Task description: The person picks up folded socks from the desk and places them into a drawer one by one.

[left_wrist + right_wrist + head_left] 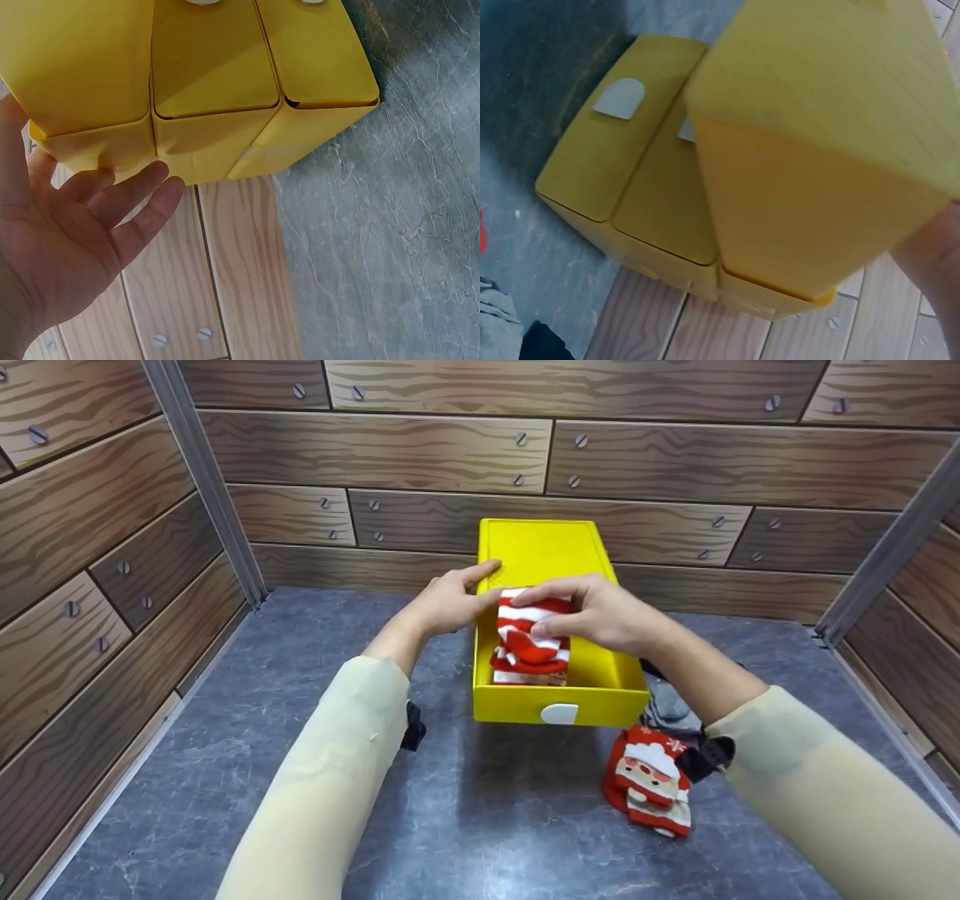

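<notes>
A yellow open box with a white tab on its front wall stands on the grey table. A rolled bundle of red-and-white striped socks sits in its left part. My right hand grips the top of that bundle, fingers curled over it and thumb below. My left hand rests with straight fingers on the box's left rim. In the left wrist view the left hand is spread flat beside the yellow box. In the right wrist view, the yellow box fills the frame, with the edge of my right hand at lower right.
A red Santa-patterned sock bundle lies on the table right of the box's front. Grey socks lie behind it, partly under my right forearm. Wood-patterned walls enclose the table on three sides.
</notes>
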### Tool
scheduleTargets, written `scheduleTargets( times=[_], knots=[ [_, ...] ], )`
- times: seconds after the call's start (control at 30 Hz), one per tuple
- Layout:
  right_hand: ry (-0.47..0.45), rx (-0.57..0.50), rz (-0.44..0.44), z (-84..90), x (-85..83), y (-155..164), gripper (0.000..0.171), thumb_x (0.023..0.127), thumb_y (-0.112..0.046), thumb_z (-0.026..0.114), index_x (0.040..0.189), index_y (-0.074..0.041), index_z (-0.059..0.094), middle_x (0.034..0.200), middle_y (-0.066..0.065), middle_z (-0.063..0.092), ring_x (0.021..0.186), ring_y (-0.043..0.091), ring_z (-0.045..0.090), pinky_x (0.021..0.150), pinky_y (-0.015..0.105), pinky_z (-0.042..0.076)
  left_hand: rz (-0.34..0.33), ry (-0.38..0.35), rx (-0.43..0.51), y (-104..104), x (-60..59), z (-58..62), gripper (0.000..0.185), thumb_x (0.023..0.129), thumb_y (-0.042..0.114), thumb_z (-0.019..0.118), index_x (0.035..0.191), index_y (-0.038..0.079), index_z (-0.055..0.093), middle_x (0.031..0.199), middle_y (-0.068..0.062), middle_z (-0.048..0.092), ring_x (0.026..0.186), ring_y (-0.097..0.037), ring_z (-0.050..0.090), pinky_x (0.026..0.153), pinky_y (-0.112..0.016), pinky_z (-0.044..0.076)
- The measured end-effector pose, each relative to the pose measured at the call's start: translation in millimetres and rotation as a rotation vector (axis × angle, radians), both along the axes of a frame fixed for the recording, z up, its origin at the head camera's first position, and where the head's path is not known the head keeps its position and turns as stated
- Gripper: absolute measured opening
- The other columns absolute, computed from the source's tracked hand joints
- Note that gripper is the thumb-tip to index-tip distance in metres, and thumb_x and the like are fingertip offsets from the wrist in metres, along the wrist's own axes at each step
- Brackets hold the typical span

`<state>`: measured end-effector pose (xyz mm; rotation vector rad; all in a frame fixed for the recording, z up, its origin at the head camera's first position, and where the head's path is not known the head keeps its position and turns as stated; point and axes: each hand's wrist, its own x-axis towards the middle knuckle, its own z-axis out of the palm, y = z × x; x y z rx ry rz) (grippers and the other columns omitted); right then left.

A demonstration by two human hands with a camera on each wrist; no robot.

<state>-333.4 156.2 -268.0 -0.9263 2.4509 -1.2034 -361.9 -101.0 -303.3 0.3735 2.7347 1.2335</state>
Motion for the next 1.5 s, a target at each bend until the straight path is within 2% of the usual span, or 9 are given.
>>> scheduleTargets(
  times=[0.1, 0.23, 0.4, 0.57, 0.8, 1.07, 1.3, 1.4, 1.5],
  knots=[
    [-0.035, 0.045, -0.002, -5.8, -1.5, -3, 0.041, 0.102, -0.028, 0.075, 0.142, -0.028, 0.071, 0.145, 0.006, 0.061, 0.127, 0.031, 0.053, 0.106, 0.046, 0.047, -0.002, 0.006, -0.010, 0, 0.5, 0.4, 0.073, 0.103, 0.062, 0.059, 0.167, 0.036, 0.036, 0.168, -0.003, 0.040, 0.141, -0.023, 0.047, 0.113, -0.046, 0.044],
    [-0.073, 0.072, 0.013, -13.2, -4.0, -5, 0.041, 0.103, -0.026, 0.074, 0.143, -0.030, 0.070, 0.144, 0.006, 0.061, 0.127, 0.031, 0.053, 0.106, 0.048, 0.048, -0.014, 0.038, -0.026, 0, 1.1, 1.0, 0.075, 0.102, 0.064, 0.060, 0.167, 0.034, 0.037, 0.168, -0.003, 0.040, 0.150, -0.021, 0.041, 0.119, -0.047, 0.038],
    [-0.111, 0.101, 0.024, -19.2, -5.5, -5, 0.041, 0.103, -0.028, 0.072, 0.144, -0.031, 0.069, 0.144, 0.004, 0.061, 0.128, 0.030, 0.053, 0.108, 0.047, 0.045, -0.030, 0.048, -0.016, -1, 0.6, 0.7, 0.078, 0.101, 0.065, 0.060, 0.167, 0.033, 0.037, 0.169, -0.003, 0.040, 0.152, -0.021, 0.039, 0.120, -0.047, 0.037],
    [-0.132, 0.139, 0.036, -24.6, -6.6, -8, 0.041, 0.105, -0.026, 0.070, 0.146, -0.029, 0.068, 0.141, 0.002, 0.065, 0.122, 0.028, 0.057, 0.104, 0.043, 0.046, -0.032, 0.037, -0.015, -1, 0.8, 0.4, 0.079, 0.100, 0.067, 0.059, 0.168, 0.033, 0.036, 0.169, -0.004, 0.040, 0.152, -0.023, 0.039, 0.120, -0.049, 0.037],
    [-0.083, 0.186, 0.053, -24.7, -6.2, -16, 0.042, 0.104, -0.020, 0.070, 0.145, -0.027, 0.069, 0.143, 0.000, 0.065, 0.124, 0.026, 0.055, 0.105, 0.042, 0.043, -0.020, 0.023, -0.026, -1, 1.7, 0.7, 0.079, 0.100, 0.069, 0.059, 0.168, 0.034, 0.035, 0.168, -0.004, 0.041, 0.149, -0.023, 0.043, 0.119, -0.051, 0.037],
    [0.013, 0.264, 0.009, -14.2, 1.8, -8, 0.047, 0.101, -0.021, 0.076, 0.146, -0.026, 0.068, 0.144, 0.003, 0.065, 0.123, 0.029, 0.055, 0.106, 0.046, 0.043, -0.022, 0.030, -0.016, -1, 0.3, 0.2, 0.080, 0.099, 0.068, 0.061, 0.167, 0.034, 0.037, 0.168, -0.004, 0.041, 0.150, -0.023, 0.042, 0.120, -0.051, 0.037],
    [0.152, 0.292, -0.035, -6.0, 13.3, 8, 0.050, 0.099, -0.017, 0.078, 0.147, -0.014, 0.066, 0.144, 0.012, 0.065, 0.125, 0.032, 0.063, 0.108, 0.055, 0.048, -0.008, 0.009, -0.007, 0, 0.5, 0.6, 0.080, 0.099, 0.067, 0.061, 0.167, 0.035, 0.036, 0.169, -0.003, 0.039, 0.151, -0.023, 0.040, 0.119, -0.050, 0.038],
    [0.146, 0.342, -0.102, -3.5, 21.6, 10, 0.052, 0.099, -0.020, 0.079, 0.149, -0.015, 0.065, 0.145, 0.013, 0.064, 0.126, 0.034, 0.061, 0.108, 0.056, 0.048, -0.008, 0.008, -0.006, 0, 0.6, 0.6, 0.080, 0.099, 0.067, 0.061, 0.167, 0.035, 0.036, 0.169, -0.003, 0.039, 0.151, -0.023, 0.040, 0.119, -0.049, 0.039],
    [0.101, 0.388, -0.143, -2.7, 28.1, 8, 0.053, 0.098, -0.023, 0.080, 0.149, -0.019, 0.065, 0.138, 0.015, 0.068, 0.112, 0.032, 0.066, 0.096, 0.048, 0.056, -0.014, 0.019, -0.003, 0, 0.2, 0.4, 0.079, 0.100, 0.066, 0.061, 0.167, 0.034, 0.036, 0.169, -0.004, 0.040, 0.151, -0.023, 0.041, 0.119, -0.048, 0.039]
  ],
)
